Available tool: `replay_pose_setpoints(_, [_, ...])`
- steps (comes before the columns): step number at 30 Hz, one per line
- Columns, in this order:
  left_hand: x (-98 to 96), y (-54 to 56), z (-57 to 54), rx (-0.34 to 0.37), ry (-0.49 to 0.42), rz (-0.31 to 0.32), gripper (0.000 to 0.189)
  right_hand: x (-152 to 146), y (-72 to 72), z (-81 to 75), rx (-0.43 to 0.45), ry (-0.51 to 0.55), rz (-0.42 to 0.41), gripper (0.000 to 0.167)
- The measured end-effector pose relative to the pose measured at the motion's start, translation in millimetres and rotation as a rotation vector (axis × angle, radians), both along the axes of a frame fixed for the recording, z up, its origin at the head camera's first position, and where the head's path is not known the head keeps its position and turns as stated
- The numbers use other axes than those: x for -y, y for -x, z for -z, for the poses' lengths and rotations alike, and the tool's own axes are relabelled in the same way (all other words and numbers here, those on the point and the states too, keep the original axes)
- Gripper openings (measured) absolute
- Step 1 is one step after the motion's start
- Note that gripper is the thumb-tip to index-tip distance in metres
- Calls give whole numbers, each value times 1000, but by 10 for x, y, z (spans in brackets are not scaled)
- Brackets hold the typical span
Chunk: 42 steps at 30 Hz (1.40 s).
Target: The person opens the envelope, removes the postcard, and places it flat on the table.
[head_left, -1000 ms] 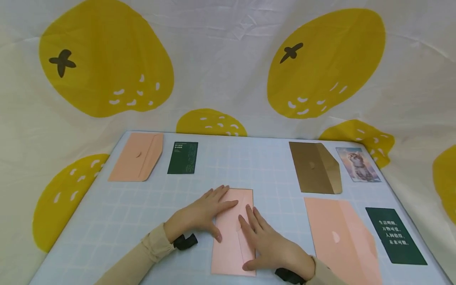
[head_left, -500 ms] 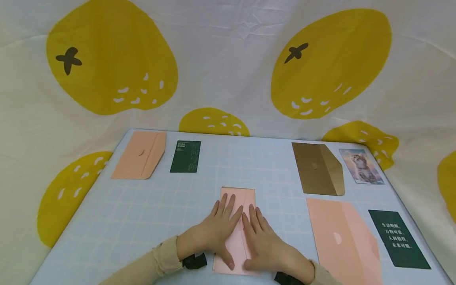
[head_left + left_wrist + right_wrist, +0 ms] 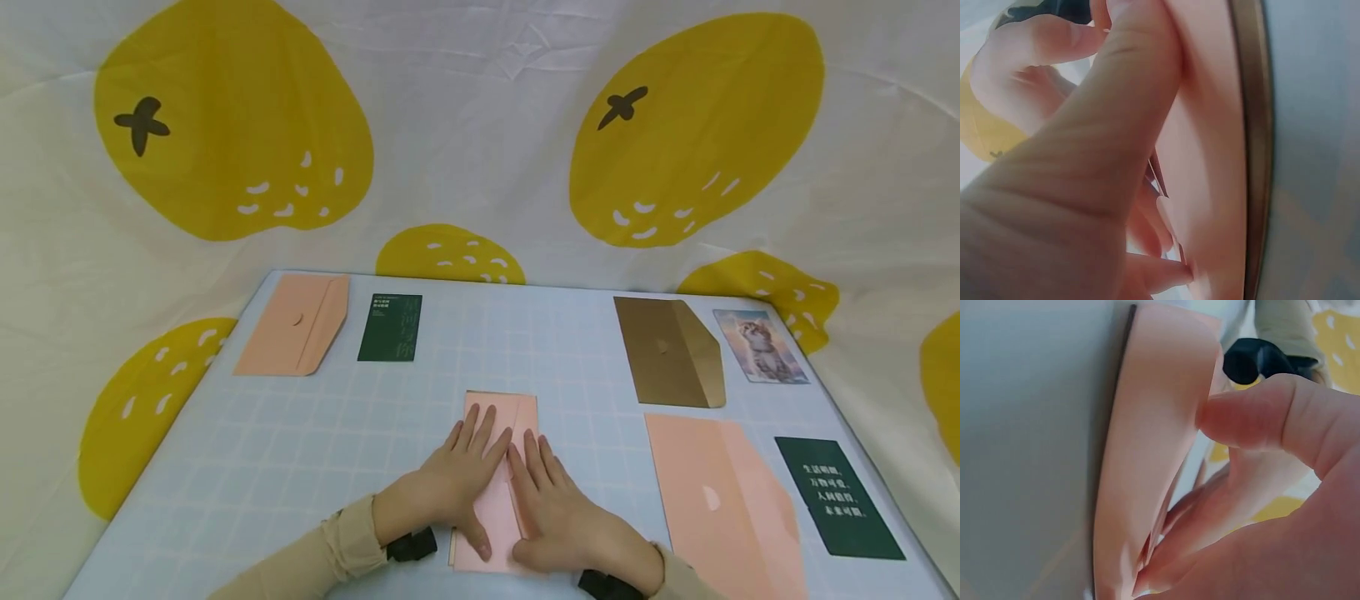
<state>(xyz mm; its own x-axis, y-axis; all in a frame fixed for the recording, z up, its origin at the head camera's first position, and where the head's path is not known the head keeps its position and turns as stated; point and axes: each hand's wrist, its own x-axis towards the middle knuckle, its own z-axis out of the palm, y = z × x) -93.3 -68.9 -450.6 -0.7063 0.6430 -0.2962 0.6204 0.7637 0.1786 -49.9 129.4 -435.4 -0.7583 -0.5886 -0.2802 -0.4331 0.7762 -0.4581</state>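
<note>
- Two hands lie on the folded pink paper at the near middle of the table in the head view: the left hand, fingers spread and nearly straight, on its left part; the right hand, fingers extended, on its right. Neither grips anything.
- Head view, change: relative to one second ago, the left hand has shifted right, further onto the paper; the last half-second shows little movement. This suggests the paper is being pressed or steadied by both hands together.
- Left wrist view: the left hand's thumb lies against the pink surface; a brown strip runs along the paper's edge.
- Right wrist view: the right hand's thumb touches the paper's edge; layers appear slightly parted near the fingertips, implying incomplete flattening.
</note>
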Motion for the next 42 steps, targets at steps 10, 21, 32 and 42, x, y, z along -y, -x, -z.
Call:
replay_pose_setpoints(10, [-12, 8, -16, 37, -17, -13, 150, -7, -6, -32, 30, 34, -1, 104])
replay_pose_setpoints(21, [-10, 1, -31, 15, 3, 1, 150, -26, -53, -115, 106, 82, 45, 104])
replay_pose_setpoints(32, [-16, 11, -31, 14, -3, 8, 150, -216, 75, -242, -11, 92, 35, 98])
replay_pose_setpoints(42, [-30, 25, -23, 36, 1, -9, 150, -435, 195, -348, -72, 39, -18, 86])
